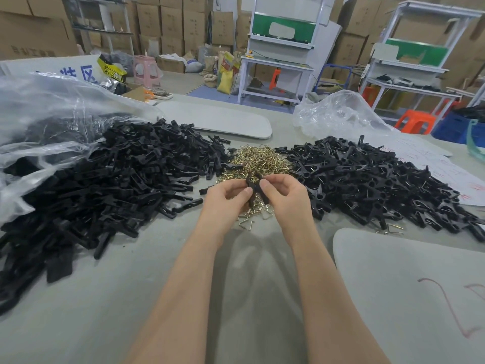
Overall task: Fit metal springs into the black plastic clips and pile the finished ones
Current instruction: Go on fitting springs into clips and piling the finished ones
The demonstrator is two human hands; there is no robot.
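Note:
A black plastic clip (256, 189) is held over the table's middle between both hands. My left hand (227, 197) pinches its left half and my right hand (284, 194) pinches its right half. Just behind and under them lies a heap of brass-coloured metal springs (258, 160). To the left spreads a large pile of black clip halves (110, 179) without springs. On the right sits a pile of black clips with springs fitted (367, 179). Whether a spring sits in the held clip is hidden by my fingers.
A clear plastic bag (44, 114) covers the left pile's far side, another clear bag (338, 114) lies at the back right. Grey boards lie at the back (217, 119) and at the front right (409, 290). Workbenches, stools and cardboard boxes stand beyond the table.

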